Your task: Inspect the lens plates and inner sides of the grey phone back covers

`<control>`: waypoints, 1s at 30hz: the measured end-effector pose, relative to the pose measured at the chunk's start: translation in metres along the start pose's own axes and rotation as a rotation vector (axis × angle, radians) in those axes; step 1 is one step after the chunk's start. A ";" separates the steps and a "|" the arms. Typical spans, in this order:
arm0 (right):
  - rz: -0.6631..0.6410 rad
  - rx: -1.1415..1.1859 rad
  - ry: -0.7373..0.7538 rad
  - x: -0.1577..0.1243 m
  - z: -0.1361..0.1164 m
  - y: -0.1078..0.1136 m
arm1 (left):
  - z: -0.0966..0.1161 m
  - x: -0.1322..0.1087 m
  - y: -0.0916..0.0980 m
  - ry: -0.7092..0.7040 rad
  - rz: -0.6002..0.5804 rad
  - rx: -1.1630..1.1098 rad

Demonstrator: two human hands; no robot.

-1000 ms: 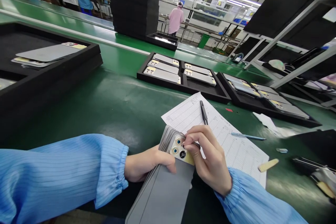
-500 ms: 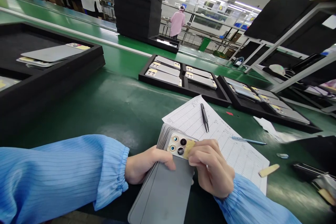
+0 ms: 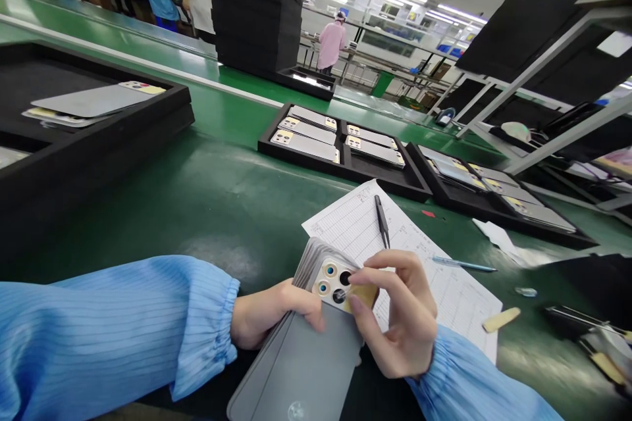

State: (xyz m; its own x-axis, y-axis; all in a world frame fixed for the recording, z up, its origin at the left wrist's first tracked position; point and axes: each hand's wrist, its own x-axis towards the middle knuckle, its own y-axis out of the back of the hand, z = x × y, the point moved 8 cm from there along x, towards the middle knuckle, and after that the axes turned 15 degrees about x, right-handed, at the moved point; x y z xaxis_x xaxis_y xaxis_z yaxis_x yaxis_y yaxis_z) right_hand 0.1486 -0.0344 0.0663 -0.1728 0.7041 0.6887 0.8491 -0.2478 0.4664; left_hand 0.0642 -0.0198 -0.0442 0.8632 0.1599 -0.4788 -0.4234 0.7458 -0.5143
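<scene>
My left hand [image 3: 269,316] grips a fanned stack of grey phone back covers [image 3: 306,358] from the left side, thumb on top of the uppermost cover. My right hand [image 3: 399,322] pinches a yellowish protective film [image 3: 363,294] at the camera cluster [image 3: 332,279] of the top cover, thumb and forefinger closed on it. Both sleeves are light blue. The stack lies over the near edge of the green bench [image 3: 197,197].
A printed form [image 3: 424,263] lies under my right hand with black tweezers [image 3: 382,220] on it and a blue pen [image 3: 464,266] beside. Black trays [image 3: 340,145] of back covers sit behind; another tray [image 3: 99,112] stands left. Yellow film strip [image 3: 501,320] lies right. Workers stand far back.
My right hand's fingers shifted on the film at the camera cluster, from a closed fist-like pinch to a looser pinch with fingers raised. The stack tilted slightly toward me.
</scene>
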 end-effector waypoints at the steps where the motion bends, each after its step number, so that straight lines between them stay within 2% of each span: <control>1: -0.003 0.002 0.002 0.000 0.000 0.000 | 0.000 0.000 0.000 -0.001 -0.003 -0.003; 5: -0.016 0.015 0.013 0.001 0.000 -0.002 | 0.003 -0.001 -0.006 -0.026 -0.067 -0.024; 10: -0.054 0.037 0.012 0.000 0.000 -0.003 | 0.006 -0.003 -0.010 -0.031 -0.091 -0.018; 19: -0.100 0.053 -0.011 -0.002 0.000 -0.008 | 0.001 -0.002 0.000 0.019 0.021 -0.034; 27: -0.029 0.061 -0.082 0.000 0.004 -0.008 | 0.000 -0.002 0.000 0.040 0.023 0.035; 30: 0.022 0.056 0.014 -0.002 -0.001 -0.005 | 0.002 -0.003 -0.002 0.007 -0.004 0.008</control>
State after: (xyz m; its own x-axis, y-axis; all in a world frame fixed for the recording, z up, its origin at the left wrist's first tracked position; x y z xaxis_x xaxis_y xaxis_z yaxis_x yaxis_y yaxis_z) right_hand 0.1439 -0.0351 0.0634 -0.1603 0.6893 0.7065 0.8795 -0.2252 0.4192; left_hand 0.0632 -0.0204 -0.0403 0.8632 0.1524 -0.4813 -0.4173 0.7519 -0.5104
